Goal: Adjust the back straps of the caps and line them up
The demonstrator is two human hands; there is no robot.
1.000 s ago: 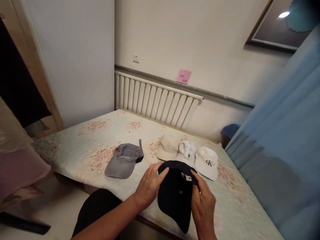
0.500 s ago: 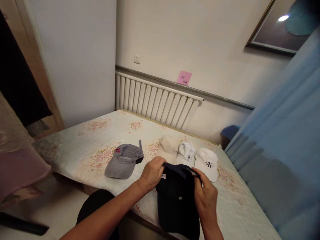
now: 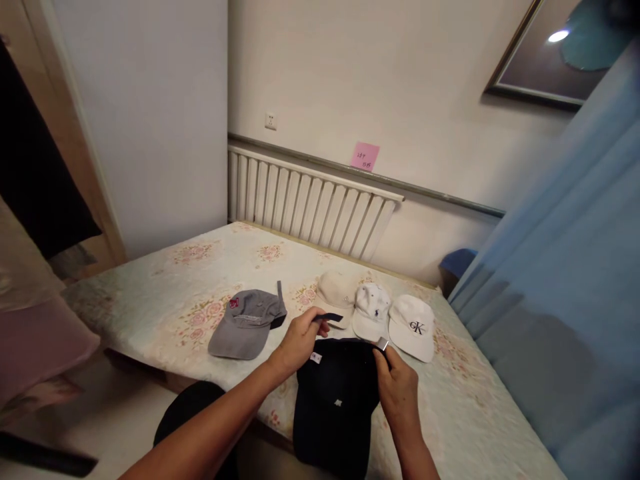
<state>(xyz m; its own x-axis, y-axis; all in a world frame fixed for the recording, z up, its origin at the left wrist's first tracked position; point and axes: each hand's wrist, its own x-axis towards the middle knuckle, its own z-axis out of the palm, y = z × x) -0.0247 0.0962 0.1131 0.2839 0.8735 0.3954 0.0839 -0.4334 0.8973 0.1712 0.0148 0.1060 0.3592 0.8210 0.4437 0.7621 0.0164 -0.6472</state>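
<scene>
A black baseball cap (image 3: pixel 337 407) hangs at the bed's front edge, its inside toward me and its brim pointing down. My left hand (image 3: pixel 301 337) is closed on the cap's dark back strap, whose free end sticks out to the right. At the cap's right side, my right hand (image 3: pixel 399 383) pinches the back edge beside a metal buckle (image 3: pixel 381 344). Just beyond stand a cream cap (image 3: pixel 336 290), a white cap with a small dark emblem (image 3: pixel 371 313) and a white cap with black letters (image 3: pixel 413 328). A grey cap (image 3: pixel 249 325) with its strap raised lies to the left.
The bed (image 3: pixel 480 413) has a floral cover. Behind it are a white radiator (image 3: pixel 310 203) and a pink note (image 3: pixel 365 157) on the wall. A blue curtain (image 3: pixel 560 300) hangs at right, clothes (image 3: pixel 40 267) at left. A black rounded thing (image 3: pixel 187 407) is below my left forearm.
The strap's end is now apart from the buckle, in my left hand. The black cap and my right hand have shifted slightly left; the other caps have stayed put.
</scene>
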